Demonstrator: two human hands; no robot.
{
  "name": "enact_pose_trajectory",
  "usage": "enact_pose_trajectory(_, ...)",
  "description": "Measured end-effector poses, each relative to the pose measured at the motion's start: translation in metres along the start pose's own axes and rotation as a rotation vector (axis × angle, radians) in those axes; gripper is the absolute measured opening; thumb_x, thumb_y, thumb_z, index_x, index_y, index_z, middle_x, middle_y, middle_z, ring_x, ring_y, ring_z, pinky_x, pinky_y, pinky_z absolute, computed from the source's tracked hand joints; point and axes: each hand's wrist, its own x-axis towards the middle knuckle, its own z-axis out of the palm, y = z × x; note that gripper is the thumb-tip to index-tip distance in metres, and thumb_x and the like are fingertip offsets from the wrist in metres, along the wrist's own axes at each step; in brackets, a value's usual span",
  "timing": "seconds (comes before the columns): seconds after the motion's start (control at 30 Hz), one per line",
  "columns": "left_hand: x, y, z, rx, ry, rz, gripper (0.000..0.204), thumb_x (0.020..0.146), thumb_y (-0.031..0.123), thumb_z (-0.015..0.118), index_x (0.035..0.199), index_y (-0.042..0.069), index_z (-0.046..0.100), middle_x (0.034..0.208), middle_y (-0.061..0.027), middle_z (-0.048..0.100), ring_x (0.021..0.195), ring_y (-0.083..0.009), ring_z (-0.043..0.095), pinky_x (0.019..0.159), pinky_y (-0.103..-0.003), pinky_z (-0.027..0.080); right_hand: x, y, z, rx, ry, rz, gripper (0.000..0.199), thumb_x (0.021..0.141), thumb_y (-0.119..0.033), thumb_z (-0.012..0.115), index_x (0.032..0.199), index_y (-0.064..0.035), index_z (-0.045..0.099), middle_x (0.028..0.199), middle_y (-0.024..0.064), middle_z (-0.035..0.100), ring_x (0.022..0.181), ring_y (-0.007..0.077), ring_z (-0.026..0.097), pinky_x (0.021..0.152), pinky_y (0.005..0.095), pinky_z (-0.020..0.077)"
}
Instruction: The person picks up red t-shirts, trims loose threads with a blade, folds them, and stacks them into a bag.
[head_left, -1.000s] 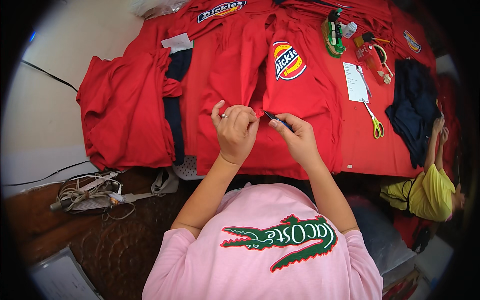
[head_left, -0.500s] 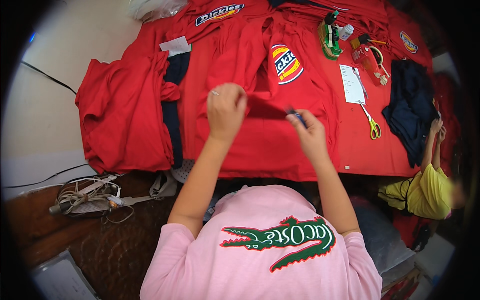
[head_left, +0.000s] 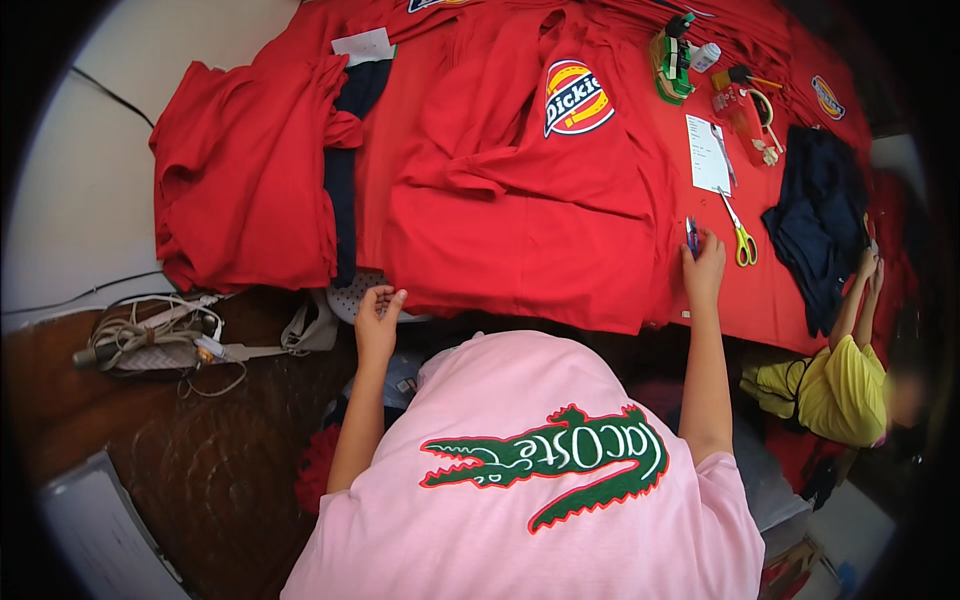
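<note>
A red shirt [head_left: 540, 250] with a round patch printed in yellow, red and blue is spread across the table before me. At its right edge my right hand [head_left: 706, 268] rests low over the table, thumb and fingers round the lower end of small blue thread snips [head_left: 692, 234] that point away from me. My left hand [head_left: 379, 308] hangs beside the shirt's near left corner, at the table's front edge. Its fingers are loosely curled and apart from the thumb, with nothing visible between them.
A heap of red garments [head_left: 250, 180] lies left. Yellow-handled scissors [head_left: 745, 245], a paper sheet [head_left: 708, 155], a green holder [head_left: 671, 65] and a red box [head_left: 737, 115] sit right, near dark garments [head_left: 825, 220]. Tangled cables [head_left: 165, 335] lie low left. A yellow-clad person [head_left: 845, 390] works far right.
My right hand has moved right with the snips, off the shirt to beside it. My left hand has let go of the shirt and drawn back left toward me. The shirt now lies flatter.
</note>
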Motion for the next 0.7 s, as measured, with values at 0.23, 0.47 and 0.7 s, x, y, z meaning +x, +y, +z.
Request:
enact_pose_trajectory(0.23, 0.004, -0.026, 0.012, -0.012, 0.222, 0.216, 0.024, 0.093, 0.017, 0.076, 0.104, 0.001, 0.062, 0.106, -0.0098, 0.068, 0.09, -0.0201, 0.065, 0.083, -0.034, 0.053, 0.014, -0.148, -0.01, 0.457, -0.09, -0.37, 0.047, 0.084, -0.01, 0.076, 0.129, -0.0078, 0.06, 0.133, 0.017, 0.058, 0.126, 0.0367, 0.057, 0.106, 0.0458, 0.0473)
enact_pose_trajectory(0.47, -0.011, -0.018, 0.024, -0.522, 0.037, -0.21, 0.037, 0.093, 0.023, 0.079, 0.118, 0.002, 0.061, 0.105, -0.0053, 0.07, 0.093, -0.0139, 0.064, 0.086, -0.028, 0.05, -0.056, -0.24, -0.033, 0.563, -0.359, -0.926, 0.049, 0.08, -0.009, 0.077, 0.126, -0.0077, 0.06, 0.128, 0.0142, 0.057, 0.116, 0.0348, 0.06, 0.098, 0.0442, 0.051)
enact_pose_trajectory(0.7, -0.054, 0.001, 0.073, -1.155, 0.14, -0.724, 0.079, 0.087, 0.051, 0.08, 0.138, 0.001, 0.046, 0.135, -0.0184, 0.054, 0.126, -0.0347, 0.058, 0.107, -0.053, 0.048, -0.144, -0.14, 0.008, 0.253, -0.302, -1.026, 0.045, 0.077, -0.013, 0.075, 0.119, -0.0075, 0.06, 0.119, 0.0143, 0.058, 0.107, 0.0302, 0.059, 0.089, 0.04, 0.0466)
